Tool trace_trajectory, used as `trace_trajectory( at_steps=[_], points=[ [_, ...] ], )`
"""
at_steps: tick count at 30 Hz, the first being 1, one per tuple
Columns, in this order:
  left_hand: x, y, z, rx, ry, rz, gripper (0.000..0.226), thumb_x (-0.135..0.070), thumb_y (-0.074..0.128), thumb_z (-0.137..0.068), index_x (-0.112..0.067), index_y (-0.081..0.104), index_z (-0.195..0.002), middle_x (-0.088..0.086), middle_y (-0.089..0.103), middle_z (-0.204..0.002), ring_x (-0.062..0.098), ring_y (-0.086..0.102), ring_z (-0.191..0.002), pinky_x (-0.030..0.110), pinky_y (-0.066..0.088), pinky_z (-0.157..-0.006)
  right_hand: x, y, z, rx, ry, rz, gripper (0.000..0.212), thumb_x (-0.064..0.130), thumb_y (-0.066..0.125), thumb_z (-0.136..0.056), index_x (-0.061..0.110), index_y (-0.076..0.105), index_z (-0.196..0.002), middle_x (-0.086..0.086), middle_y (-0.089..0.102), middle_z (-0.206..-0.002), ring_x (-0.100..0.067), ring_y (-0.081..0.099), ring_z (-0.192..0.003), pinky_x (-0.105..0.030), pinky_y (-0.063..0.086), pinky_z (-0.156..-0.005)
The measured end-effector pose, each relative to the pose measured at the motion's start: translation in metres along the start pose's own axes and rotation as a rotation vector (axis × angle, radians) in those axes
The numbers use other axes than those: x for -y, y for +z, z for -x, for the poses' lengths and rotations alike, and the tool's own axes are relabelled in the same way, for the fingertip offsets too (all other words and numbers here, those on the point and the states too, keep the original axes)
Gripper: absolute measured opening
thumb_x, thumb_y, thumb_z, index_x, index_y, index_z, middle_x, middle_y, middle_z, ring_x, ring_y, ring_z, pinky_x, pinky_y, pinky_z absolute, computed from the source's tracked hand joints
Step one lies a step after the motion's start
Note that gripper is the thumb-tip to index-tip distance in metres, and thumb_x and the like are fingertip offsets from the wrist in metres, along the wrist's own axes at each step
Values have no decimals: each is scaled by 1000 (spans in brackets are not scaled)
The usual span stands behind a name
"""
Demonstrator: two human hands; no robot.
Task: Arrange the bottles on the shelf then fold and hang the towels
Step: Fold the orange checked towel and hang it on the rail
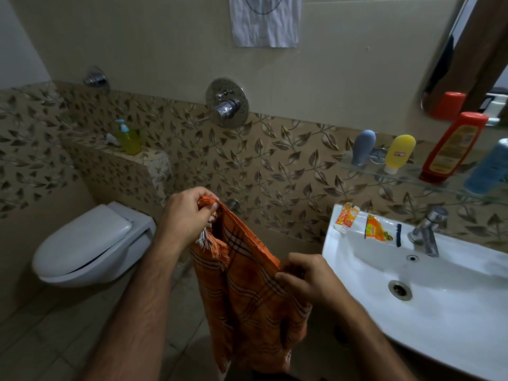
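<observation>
Towel (247,292) in both hands, labels illegible

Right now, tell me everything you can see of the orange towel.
The orange towel is thin woven cloth with dark and pale check lines and an orange-and-white fringe at its end. It hangs in mid-air, doubled lengthwise, in front of the sink. The left hand pinches its fringed top corner high up; the right hand grips an edge lower down. Its bottom runs out of view.
</observation>
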State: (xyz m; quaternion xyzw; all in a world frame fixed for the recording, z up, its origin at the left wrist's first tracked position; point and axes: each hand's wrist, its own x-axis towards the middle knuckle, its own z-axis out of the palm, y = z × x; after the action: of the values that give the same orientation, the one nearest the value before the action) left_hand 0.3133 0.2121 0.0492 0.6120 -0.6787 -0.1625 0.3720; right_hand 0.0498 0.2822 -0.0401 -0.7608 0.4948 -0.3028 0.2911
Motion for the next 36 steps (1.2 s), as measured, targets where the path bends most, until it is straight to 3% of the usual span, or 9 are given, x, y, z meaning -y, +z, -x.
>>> trace_trajectory(
  at_steps=[5, 12, 17, 21, 26, 29, 31, 34, 36],
  points=[
    [7, -3, 0, 19, -5, -56, 12, -17, 68, -89, -29, 69, -88, -15, 65, -81, -10, 60, -65, 5, 39, -46, 2, -5, 4, -87, 53, -146, 32, 64, 60, -80, 33, 68, -81, 12, 71, -82, -8, 70, -80, -30, 60, -65],
    [21, -3, 1, 125, -17, -133, 22, -18, 71, -87, -37, 64, -78, -16, 64, -79, -3, 58, -76, 15, 36, -56, -2, -6, 3, -159, 149, -49, 7, 32, 66, -91, 30, 63, -85, 14, 72, -78, -1, 70, -78, -28, 61, -67],
    [23, 1, 5, 110, -17, -121, 23, -18, 71, -87, -38, 64, -78, -15, 66, -79, -8, 59, -65, 9, 36, -49, 0, -5, 1, -46, 268, -62, 28, 32, 72, -87, 46, 54, -104, 20, 70, -85, 8, 68, -83, -15, 57, -69],
    [27, 1, 7, 109, -29, -64, 22, -15, 71, -87, -35, 65, -79, -15, 65, -76, -21, 56, -66, 2, 39, -50, -1, -7, -3, 9, 329, -63, 6, 31, 74, -86, 36, 73, -88, 14, 74, -85, 1, 70, -82, -24, 61, -72],
    [37, 4, 7, 150, -50, -34, 23, -13, 71, -87, -34, 65, -77, -14, 67, -77, -19, 57, -66, 2, 38, -49, 0, -8, -4, -5, 398, -171, 9, 26, 75, -85, 31, 77, -77, 13, 75, -79, -3, 72, -77, -28, 62, -69],
    [43, 14, 9, 183, -169, -35, 21, -16, 70, -88, -33, 67, -100, -5, 71, -103, -5, 64, -83, 8, 42, -66, 0, -2, -10, -94, 461, -168, 12, 27, 72, -86, 25, 73, -75, 3, 75, -76, -12, 72, -73, -37, 62, -68],
    [47, 29, 17, 133, -282, -32, 46, -19, 69, -89, -28, 54, -132, 2, 65, -123, 15, 62, -108, 24, 44, -81, 1, 6, -17, -199, 508, -122, 15, 29, 69, -86, 21, 70, -73, -2, 72, -73, -16, 70, -72, -43, 61, -70],
    [47, 50, 44, -25, -334, -2, 54, -30, 67, -90, -31, 46, -140, 3, 67, -121, 21, 64, -105, 35, 52, -81, 3, 13, -27, -300, 485, -4, 14, 26, 67, -85, 20, 69, -73, 4, 70, -69, -11, 66, -69, -39, 58, -69],
    [46, 63, 60, -7, -306, 94, 56, -30, 68, -89, -35, 47, -140, 5, 68, -119, 22, 64, -106, 41, 53, -88, 7, 14, -31, -307, 417, 75, 10, 24, 67, -83, 21, 71, -75, 9, 68, -68, -6, 63, -67, -34, 54, -67]
  ],
)
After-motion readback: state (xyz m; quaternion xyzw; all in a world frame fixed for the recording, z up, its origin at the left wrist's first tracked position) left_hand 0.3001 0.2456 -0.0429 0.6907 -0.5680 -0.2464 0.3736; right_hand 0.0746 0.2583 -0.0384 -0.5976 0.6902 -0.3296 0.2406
